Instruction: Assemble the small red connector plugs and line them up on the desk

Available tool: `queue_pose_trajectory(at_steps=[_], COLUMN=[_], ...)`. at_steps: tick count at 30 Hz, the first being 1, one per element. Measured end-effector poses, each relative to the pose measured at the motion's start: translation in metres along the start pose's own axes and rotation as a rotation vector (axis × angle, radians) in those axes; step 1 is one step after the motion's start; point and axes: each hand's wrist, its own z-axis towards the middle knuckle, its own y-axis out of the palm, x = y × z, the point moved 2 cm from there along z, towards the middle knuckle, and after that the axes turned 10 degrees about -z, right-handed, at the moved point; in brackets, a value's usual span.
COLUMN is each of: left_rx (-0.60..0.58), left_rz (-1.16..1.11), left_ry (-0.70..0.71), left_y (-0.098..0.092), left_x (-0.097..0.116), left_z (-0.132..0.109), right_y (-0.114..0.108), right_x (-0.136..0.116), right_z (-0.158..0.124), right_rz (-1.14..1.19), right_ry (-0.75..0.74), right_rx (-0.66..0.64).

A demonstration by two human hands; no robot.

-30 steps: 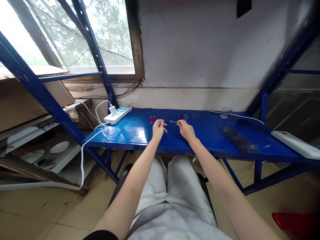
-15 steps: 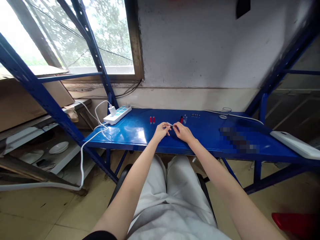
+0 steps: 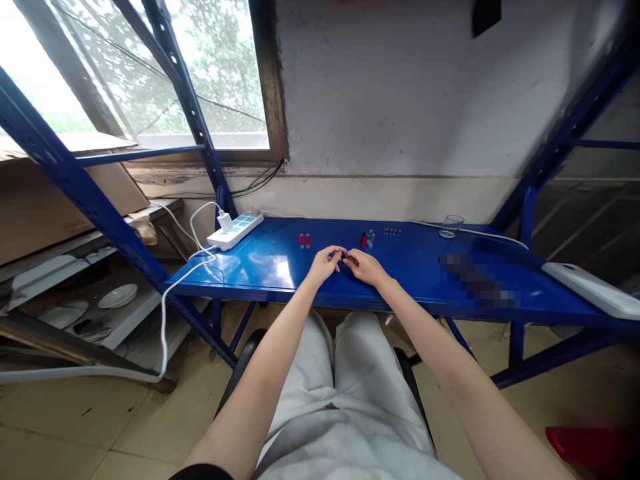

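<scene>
My left hand (image 3: 326,263) and my right hand (image 3: 364,265) meet over the front part of the blue table (image 3: 240,270), fingertips pinched together. Between them is a small dark piece (image 3: 343,256), mostly covered by the fingers; its kind is too small to make out. Beyond my right hand stand a red and black small tube (image 3: 363,240) and some clear small caps or tubes (image 3: 371,239). Two red small tubes (image 3: 305,241) stand side by side beyond my left hand. Several tiny metallic pieces (image 3: 392,232) sit in a row farther back on the right.
A white power strip (image 3: 235,231) with a plugged-in charger and cable lies at the table's left. At the back right stands a clear glass (image 3: 451,227). A blurred-out dark item (image 3: 475,280) and a white flat device (image 3: 595,288) lie on the right side.
The fingers have shifted slightly around the small piece; the shiny slim part seen between them before is now mostly covered. The things on the table have not moved.
</scene>
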Motion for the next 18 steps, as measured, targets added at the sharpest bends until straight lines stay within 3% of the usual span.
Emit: queue_pose_trajectory(at_steps=[10, 13, 18], left_rx=[-0.031, 0.028, 0.119], left_rz=[-0.013, -0.019, -0.010], left_ry=[-0.010, -0.007, -0.032], left_y=[0.003, 0.001, -0.002], left_x=[0.005, 0.007, 0.007], left_z=[-0.002, -0.002, -0.003], right_y=[0.001, -0.001, -0.008], right_x=[0.000, 0.011, 0.042], right_z=[0.001, 0.002, -0.001], right_rz=[-0.014, -0.058, -0.043], right_ry=[0.010, 0.157, 0.565], right_rx=[0.012, 0.043, 0.071])
